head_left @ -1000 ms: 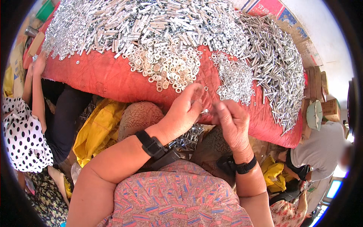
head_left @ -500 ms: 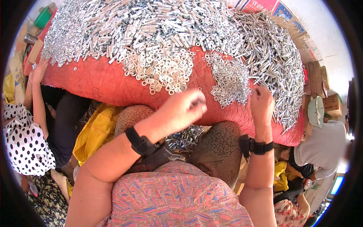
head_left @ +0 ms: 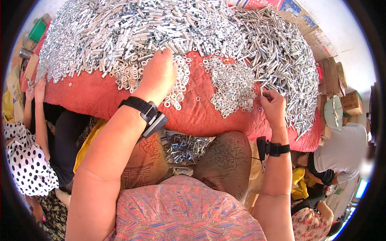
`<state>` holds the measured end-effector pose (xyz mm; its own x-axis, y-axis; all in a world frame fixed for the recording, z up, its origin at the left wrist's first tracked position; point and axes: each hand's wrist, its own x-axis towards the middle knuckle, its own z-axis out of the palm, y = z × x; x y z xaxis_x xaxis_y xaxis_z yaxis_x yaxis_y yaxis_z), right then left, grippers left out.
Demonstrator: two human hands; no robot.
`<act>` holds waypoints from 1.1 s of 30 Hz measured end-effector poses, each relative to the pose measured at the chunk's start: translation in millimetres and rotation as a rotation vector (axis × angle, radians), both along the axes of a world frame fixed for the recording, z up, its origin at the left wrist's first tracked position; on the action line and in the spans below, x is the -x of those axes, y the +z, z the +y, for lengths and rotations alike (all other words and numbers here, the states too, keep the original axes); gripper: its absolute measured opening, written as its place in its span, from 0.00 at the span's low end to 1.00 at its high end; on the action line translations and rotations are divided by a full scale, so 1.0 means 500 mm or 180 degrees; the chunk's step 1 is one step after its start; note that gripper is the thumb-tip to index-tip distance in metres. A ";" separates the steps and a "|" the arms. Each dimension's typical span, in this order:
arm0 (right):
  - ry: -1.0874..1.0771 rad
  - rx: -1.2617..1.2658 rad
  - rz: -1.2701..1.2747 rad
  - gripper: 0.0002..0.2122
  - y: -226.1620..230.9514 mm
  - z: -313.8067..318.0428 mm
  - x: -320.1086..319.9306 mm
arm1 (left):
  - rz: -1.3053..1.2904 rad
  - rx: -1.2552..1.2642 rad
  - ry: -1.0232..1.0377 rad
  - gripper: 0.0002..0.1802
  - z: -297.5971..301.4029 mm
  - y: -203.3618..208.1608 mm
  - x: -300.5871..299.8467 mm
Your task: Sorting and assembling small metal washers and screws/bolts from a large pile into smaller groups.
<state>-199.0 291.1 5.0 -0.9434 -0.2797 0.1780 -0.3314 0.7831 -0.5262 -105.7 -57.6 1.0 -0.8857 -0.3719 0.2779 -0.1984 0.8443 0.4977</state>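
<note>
My left hand (head_left: 159,74) reaches over the pile of flat washers (head_left: 130,72), at the lower edge of the heap of short metal tubes (head_left: 140,30). Its fingers point away from me, mostly hidden by the back of the hand. My right hand (head_left: 274,108) is closed in a pinch beside the pile of smaller ring washers (head_left: 232,86). A thin metal rod (head_left: 261,89) stands up from its fingertips. Just beyond and to the right lies a heap of slim metal rods (head_left: 295,76). Everything rests on a red woven cloth (head_left: 201,114).
Between my knees is a batch of shiny metal parts (head_left: 185,148). A person in a dotted top (head_left: 28,156) works at the left edge, hands on the cloth. Another in a grey top (head_left: 341,150) sits at the right, near cardboard boxes (head_left: 352,103).
My left hand has moved forward and left, from above the cloth's near edge to the tubes. My right hand has shifted slightly down and left, still pinching.
</note>
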 end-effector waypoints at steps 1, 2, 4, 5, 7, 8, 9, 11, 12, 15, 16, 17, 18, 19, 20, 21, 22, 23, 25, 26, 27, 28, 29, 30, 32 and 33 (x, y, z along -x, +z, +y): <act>-0.0023 0.0307 -0.0142 0.07 0.011 -0.007 -0.003 | 0.0010 -0.0009 -0.0015 0.14 0.003 -0.005 0.010; -0.0017 0.0638 -0.0300 0.08 0.023 -0.025 -0.009 | -0.0017 -0.0026 -0.0007 0.14 -0.003 -0.006 0.013; -0.0022 0.1465 -0.1069 0.08 0.050 -0.064 -0.028 | 0.0047 -0.0008 0.0032 0.13 -0.008 -0.004 0.017; -0.0020 0.1461 -0.1059 0.08 0.058 -0.079 -0.037 | 0.0057 -0.0012 0.0032 0.13 -0.008 0.000 0.021; 0.0143 0.1952 -0.1598 0.08 0.066 -0.107 -0.050 | -0.0194 -0.0082 0.0102 0.13 -0.010 0.005 0.028; 0.0173 0.2031 -0.1769 0.08 0.072 -0.122 -0.054 | -0.0191 -0.0073 0.0113 0.13 -0.015 0.001 0.034; 0.0188 0.2036 -0.1772 0.08 0.070 -0.136 -0.057 | -0.0199 0.0000 0.0189 0.13 -0.018 -0.007 0.041; 0.0683 0.2185 -0.1820 0.08 0.066 -0.156 -0.057 | -0.0211 0.0071 0.0264 0.13 -0.024 -0.014 0.044; 0.0607 0.2174 -0.1697 0.08 0.070 -0.161 -0.056 | -0.0170 0.0066 0.0213 0.13 -0.027 -0.016 0.043; 0.0326 0.1238 -0.0631 0.09 0.058 -0.138 -0.021 | -0.0171 -0.0299 0.0209 0.13 -0.046 -0.019 0.034; 0.0200 0.0956 -0.0256 0.09 0.043 -0.120 -0.004 | -0.0207 -0.0665 0.0246 0.13 -0.052 -0.021 0.030; 0.0186 0.0600 0.0226 0.09 0.026 -0.093 0.017 | -0.0209 -0.0672 0.0231 0.13 -0.048 -0.012 0.028; 0.0153 0.0609 0.0059 0.09 0.032 -0.088 0.017 | -0.0445 -0.1617 0.0168 0.11 -0.044 0.006 0.018; 0.0118 0.0618 -0.0106 0.09 0.043 -0.084 0.013 | -0.0679 -0.2562 0.0101 0.10 -0.039 0.021 0.007; 0.0231 0.0757 -0.0257 0.09 0.050 -0.092 0.003 | -0.0677 -0.2561 0.0110 0.10 -0.032 0.032 -0.010; 0.0325 0.0891 -0.0411 0.08 0.054 -0.108 -0.014 | -0.0499 -0.3257 -0.0007 0.09 -0.019 0.038 -0.026; 0.0511 0.0853 -0.0341 0.07 0.056 -0.135 -0.037 | -0.0308 -0.3950 -0.0127 0.09 -0.006 0.040 -0.041; 0.0893 0.0712 -0.0125 0.07 0.067 -0.170 -0.069 | -0.0259 -0.4190 -0.0059 0.09 0.003 0.044 -0.056; 0.1613 0.0726 0.0211 0.07 0.056 -0.232 -0.108 | -0.0172 -0.4515 -0.0191 0.10 0.022 0.051 -0.082; 0.1691 0.0518 0.0354 0.04 0.060 -0.256 -0.120 | -0.0196 -0.4652 -0.0199 0.10 0.035 0.056 -0.088; 0.1662 0.0338 0.0402 0.03 0.055 -0.272 -0.125 | -0.0224 -0.4784 -0.0223 0.09 0.048 0.061 -0.092; 0.1626 0.0155 0.0451 0.03 0.042 -0.287 -0.127 | -0.0246 -0.4921 -0.0350 0.12 0.053 0.059 -0.099; 0.1643 0.0008 0.0521 0.03 0.022 -0.300 -0.124 | -0.0251 -0.4934 -0.0431 0.12 0.059 0.056 -0.107; 0.1644 -0.0152 0.0595 0.04 0.004 -0.311 -0.122 | -0.0164 -0.5018 -0.0388 0.12 0.067 0.053 -0.116; 0.1478 -0.0567 0.0484 0.03 -0.010 -0.346 -0.134 | -0.0007 -0.5184 -0.0302 0.13 0.076 0.054 -0.134; 0.1626 -0.0375 0.0460 0.05 -0.011 -0.353 -0.134 | 0.0053 -0.5261 -0.0242 0.14 0.071 0.051 -0.148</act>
<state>-132.1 114.6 -0.5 -0.6504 -0.7222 0.2355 -0.7478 0.5543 -0.3654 -31.7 -22.2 26.8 -0.9157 -0.2149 -0.3397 -0.1697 -0.5594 0.8114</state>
